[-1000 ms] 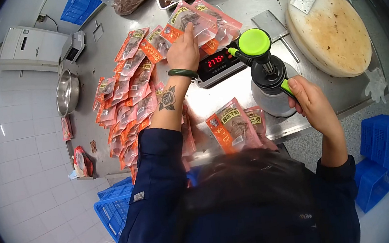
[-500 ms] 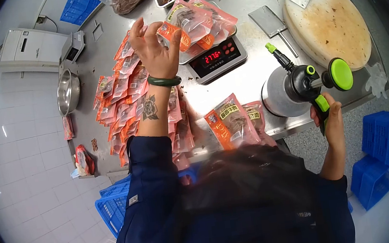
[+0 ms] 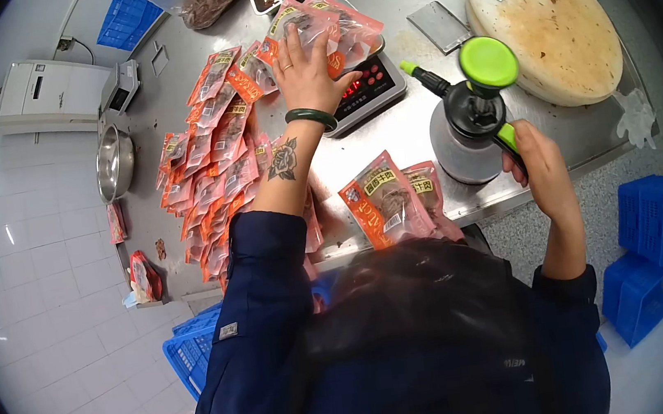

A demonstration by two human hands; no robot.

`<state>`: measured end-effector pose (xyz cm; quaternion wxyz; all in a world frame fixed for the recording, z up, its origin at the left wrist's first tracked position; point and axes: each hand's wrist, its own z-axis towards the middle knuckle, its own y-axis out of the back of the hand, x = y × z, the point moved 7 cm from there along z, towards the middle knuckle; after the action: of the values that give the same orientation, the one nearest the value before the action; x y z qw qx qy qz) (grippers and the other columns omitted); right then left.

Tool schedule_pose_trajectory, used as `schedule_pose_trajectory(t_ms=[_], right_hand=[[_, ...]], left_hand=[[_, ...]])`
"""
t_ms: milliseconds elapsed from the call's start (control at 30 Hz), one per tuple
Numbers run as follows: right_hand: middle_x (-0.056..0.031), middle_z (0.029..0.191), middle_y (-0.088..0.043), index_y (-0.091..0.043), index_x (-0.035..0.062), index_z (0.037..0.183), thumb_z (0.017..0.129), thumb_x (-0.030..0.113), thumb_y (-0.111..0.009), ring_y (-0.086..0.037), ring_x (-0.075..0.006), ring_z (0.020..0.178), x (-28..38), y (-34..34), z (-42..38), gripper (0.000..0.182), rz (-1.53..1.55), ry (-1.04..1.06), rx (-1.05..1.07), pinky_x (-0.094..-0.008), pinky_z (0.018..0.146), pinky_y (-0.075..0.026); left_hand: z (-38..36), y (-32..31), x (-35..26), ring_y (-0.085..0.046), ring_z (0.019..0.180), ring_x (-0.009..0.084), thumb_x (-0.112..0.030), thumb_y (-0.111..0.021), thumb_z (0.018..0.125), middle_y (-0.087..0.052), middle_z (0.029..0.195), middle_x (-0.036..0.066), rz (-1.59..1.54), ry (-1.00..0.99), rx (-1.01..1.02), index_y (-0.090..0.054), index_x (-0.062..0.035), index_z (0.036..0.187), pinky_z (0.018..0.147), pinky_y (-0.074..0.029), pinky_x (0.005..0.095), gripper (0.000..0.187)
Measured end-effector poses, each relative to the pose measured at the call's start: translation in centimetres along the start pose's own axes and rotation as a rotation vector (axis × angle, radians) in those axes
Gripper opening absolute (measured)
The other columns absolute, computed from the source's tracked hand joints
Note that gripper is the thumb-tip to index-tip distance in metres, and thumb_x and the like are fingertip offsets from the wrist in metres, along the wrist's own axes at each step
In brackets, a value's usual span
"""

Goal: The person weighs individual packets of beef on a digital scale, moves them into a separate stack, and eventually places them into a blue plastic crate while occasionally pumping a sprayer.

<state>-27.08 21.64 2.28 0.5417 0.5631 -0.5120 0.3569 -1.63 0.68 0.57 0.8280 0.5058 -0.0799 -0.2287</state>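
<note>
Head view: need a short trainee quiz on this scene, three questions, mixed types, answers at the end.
1. Multiple choice. The spray bottle is gripped by its handle with:
A) the left
B) the right
C) both
2. True or false: the metal bowl stands on the round board.
3. Fill in the word: the spread left hand is over the pouches on the digital ____.

Key: 1 B, the right hand; 2 false; 3 scale.
</note>
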Motion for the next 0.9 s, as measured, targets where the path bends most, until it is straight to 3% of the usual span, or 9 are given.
schedule_pose_trajectory(t_ms=[267, 367, 433, 467, 567, 767, 800, 867, 900], right_hand=[[-0.0001, 0.066, -0.05, -0.051, 0.0053, 0.082, 0.1, 0.044, -0.032, -0.042, -0.0053, 0.054, 2.0, -2.0, 1.6, 0.047, -0.084, -0.009, 0.098, -0.0207, 0.048, -0.033], [-0.0006, 0.067, -0.051, -0.052, 0.0043, 0.087, 0.099, 0.05, -0.028, -0.042, -0.0051, 0.054, 0.5, -1.1, 1.1, 0.053, -0.056, 0.036, 0.092, -0.0199, 0.047, -0.033], [-0.0009, 0.067, -0.051, -0.053, 0.0034, 0.09, 0.097, 0.054, -0.026, -0.043, -0.0051, 0.053, -0.4, -0.4, 0.4, 0.058, 0.008, 0.014, 0.05, -0.0195, 0.046, -0.033], [-0.0012, 0.068, -0.052, -0.053, 0.0025, 0.092, 0.096, 0.058, -0.025, -0.043, -0.005, 0.053, -1.0, 0.1, 0.1, 0.062, 0.072, -0.001, 0.005, -0.019, 0.046, -0.033], [-0.0022, 0.066, -0.052, -0.054, 0.001, 0.101, 0.091, 0.067, -0.023, -0.043, -0.0055, 0.05, -3.7, 2.1, -1.4, 0.073, 0.14, -0.026, -0.072, -0.0186, 0.045, -0.032], [-0.0019, 0.066, -0.052, -0.055, -0.0002, 0.104, 0.091, 0.067, -0.026, -0.043, -0.0066, 0.052, -5.3, 3.4, -3.3, 0.074, 0.182, -0.091, -0.169, -0.0205, 0.046, -0.032], [-0.0019, 0.066, -0.052, -0.055, -0.0002, 0.104, 0.091, 0.067, -0.026, -0.043, -0.0066, 0.052, -5.6, 3.3, -3.4, 0.074, 0.176, -0.11, -0.157, -0.0205, 0.046, -0.032], [-0.0035, 0.065, -0.051, -0.052, 0.0, 0.107, 0.088, 0.071, -0.024, -0.041, -0.0063, 0.05, -5.2, 3.3, -3.3, 0.079, 0.146, -0.055, -0.138, -0.019, 0.045, -0.031], [-0.0035, 0.065, -0.051, -0.052, 0.0, 0.107, 0.088, 0.071, -0.024, -0.041, -0.0063, 0.05, -5.2, 3.4, -3.3, 0.079, 0.139, -0.059, -0.133, -0.019, 0.045, -0.031]], left_hand=[[0.0, -1.8, 0.0, -0.03, 0.131, 0.0382, -0.042, -0.084, 0.055, -0.024, 0.148, 0.014, 0.123, -0.038, 0.075, -0.049, -0.0194, 0.128, 0.104, -0.026, 0.0503, 0.084], [0.4, -2.4, 0.0, -0.039, 0.128, 0.0314, -0.034, -0.077, 0.067, -0.04, 0.14, 0.012, 0.12, -0.046, 0.007, -0.056, -0.0161, 0.119, 0.102, -0.029, 0.0479, 0.059], [0.7, -3.0, 0.4, -0.06, 0.102, 0.0241, -0.03, -0.063, 0.084, -0.06, 0.119, 0.006, 0.128, -0.133, -0.062, -0.063, -0.0164, 0.108, 0.089, -0.045, 0.0403, 0.027], [0.3, -3.4, 1.0, -0.06, 0.102, 0.0241, -0.03, -0.063, 0.084, -0.06, 0.119, 0.006, 0.128, -0.13, -0.053, -0.063, -0.0164, 0.108, 0.089, -0.045, 0.0403, 0.027], [-0.2, 2.1, -0.9, -0.065, 0.071, 0.0242, -0.011, -0.055, 0.083, -0.066, 0.101, 0.004, -0.032, -0.163, -0.11, -0.064, -0.01, 0.092, 0.06, -0.052, 0.0349, 0.013], [-11.7, 4.5, -10.4, -0.063, 0.086, 0.0207, -0.013, -0.057, 0.079, -0.063, 0.104, 0.004, -0.279, -0.478, 0.351, -0.061, -0.0076, 0.093, 0.068, -0.052, 0.0307, 0.016], [-13.8, 3.2, -10.9, -0.061, 0.096, 0.0238, -0.016, -0.06, 0.08, -0.059, 0.114, 0.007, -0.349, -0.463, 0.528, -0.06, -0.0078, 0.103, 0.075, -0.052, 0.0348, 0.025], [-15.0, 3.5, -10.9, -0.056, 0.104, 0.0283, -0.018, -0.067, 0.076, -0.05, 0.126, 0.009, -0.616, -0.406, 0.499, -0.058, -0.0095, 0.11, 0.08, -0.049, 0.0384, 0.036], [-15.4, 4.1, -9.8, -0.051, 0.11, 0.0326, -0.023, -0.077, 0.067, -0.046, 0.126, 0.013, -0.712, -0.335, 0.478, -0.053, -0.0114, 0.118, 0.086, -0.046, 0.0402, 0.057]])
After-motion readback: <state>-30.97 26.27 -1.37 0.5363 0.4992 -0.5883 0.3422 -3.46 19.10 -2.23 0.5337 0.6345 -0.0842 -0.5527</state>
